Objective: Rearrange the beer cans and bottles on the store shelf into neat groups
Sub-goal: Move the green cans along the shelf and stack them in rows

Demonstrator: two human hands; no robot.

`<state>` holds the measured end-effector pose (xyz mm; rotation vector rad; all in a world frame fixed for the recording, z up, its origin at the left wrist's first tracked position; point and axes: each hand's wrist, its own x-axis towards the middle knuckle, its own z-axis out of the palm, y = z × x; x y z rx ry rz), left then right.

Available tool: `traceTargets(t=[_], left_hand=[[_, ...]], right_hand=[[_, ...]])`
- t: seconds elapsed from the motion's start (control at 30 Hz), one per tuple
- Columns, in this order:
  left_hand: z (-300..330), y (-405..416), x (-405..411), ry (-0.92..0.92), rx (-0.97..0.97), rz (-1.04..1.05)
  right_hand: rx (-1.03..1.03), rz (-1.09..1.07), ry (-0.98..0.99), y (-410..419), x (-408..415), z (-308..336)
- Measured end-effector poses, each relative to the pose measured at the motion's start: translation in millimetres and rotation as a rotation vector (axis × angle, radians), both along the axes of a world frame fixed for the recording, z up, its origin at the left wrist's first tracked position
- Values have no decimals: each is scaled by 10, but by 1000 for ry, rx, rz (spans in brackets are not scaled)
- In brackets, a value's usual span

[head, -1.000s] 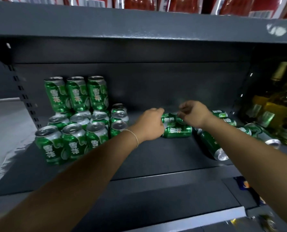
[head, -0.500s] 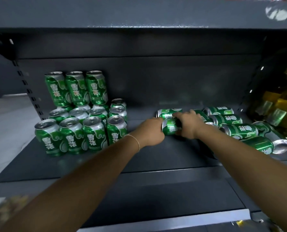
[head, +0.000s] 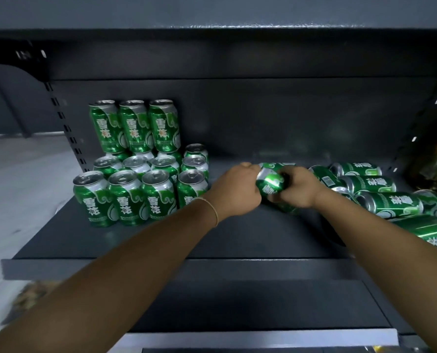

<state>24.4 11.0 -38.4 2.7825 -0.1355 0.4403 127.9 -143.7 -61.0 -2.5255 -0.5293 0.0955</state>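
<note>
Head view: green aluminium beer can (head: 272, 184) gripped mid-shelf, lifted just above dark grey metal shelf deck (head: 141, 240), between upright stacked group of green cans (head: 141, 171) at left and toppled green cans lying on sides (head: 380, 194) at right. Left hand (head: 236, 191) curled round can's left end, right hand (head: 297, 188) curled round right end. Long axis tilted, roughly left-right, silver top toward left hand. Risks, judged: slip from two-end grip; knocking upright stack when setting down; toppled cans rolling off front edge
</note>
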Motion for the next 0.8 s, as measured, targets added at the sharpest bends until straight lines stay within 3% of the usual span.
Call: traceTargets(t=[0.13,0.27,0.53,0.8], left_hand=[[86,158,-15,-64,6,42],[156,345,-9,-85,-2,99],[294,789,-59,-47,-3,152],[344,1319,-144,35,37,188]], right_hand=[[433,-32,196,67,-31,90],[669,3,300,202,-79,224],[812,52,310,669,-92,428],[788,101,196,1268,2,555]])
